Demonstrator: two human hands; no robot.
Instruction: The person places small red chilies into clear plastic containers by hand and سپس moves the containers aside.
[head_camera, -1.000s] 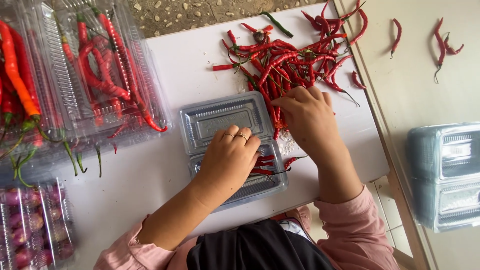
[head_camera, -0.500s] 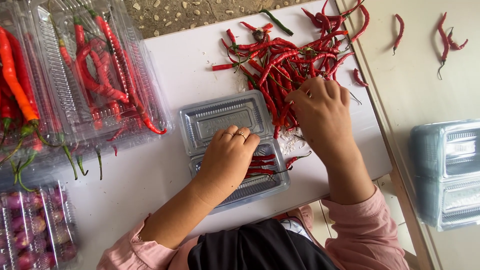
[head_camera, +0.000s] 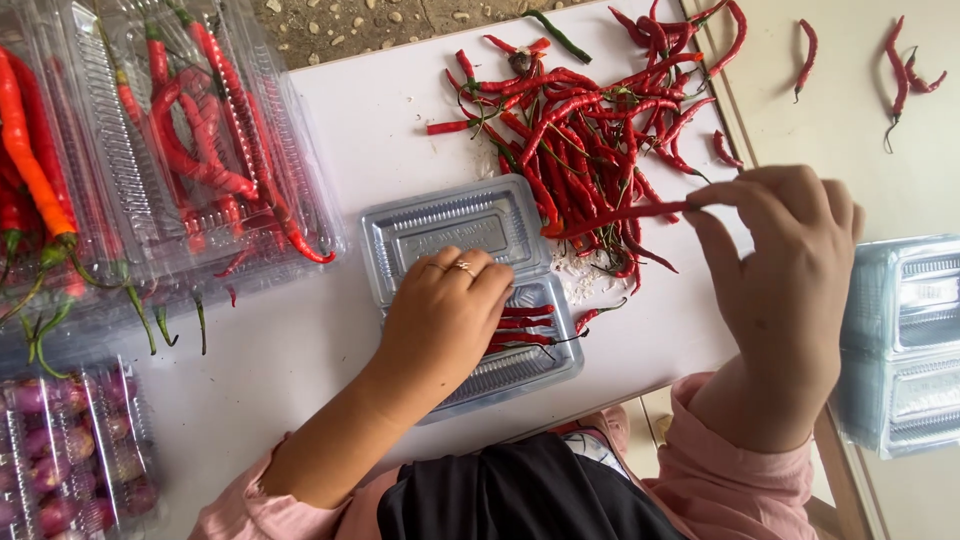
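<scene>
My left hand (head_camera: 445, 320) rests on an open clear plastic clamshell box (head_camera: 440, 225), pressing down a few red chillies (head_camera: 525, 325) in its lower half. Lifted above the table, my right hand (head_camera: 785, 270) pinches the stem end of one long red chilli (head_camera: 620, 215) between thumb and fingers; the chilli points left towards the box. A loose pile of red chillies (head_camera: 590, 130) lies on the white table (head_camera: 400, 110) just beyond the box.
Closed clear boxes packed with red chillies (head_camera: 190, 150) are stacked at the left, and a box of small purple bulbs (head_camera: 70, 460) sits at the lower left. Empty clear boxes (head_camera: 905, 340) stand at the right. A few stray chillies (head_camera: 900, 70) lie on the beige surface.
My right hand has lifted off the pile and drawn back to the right with one long chilli pinched in it. My left hand has stayed on the box.
</scene>
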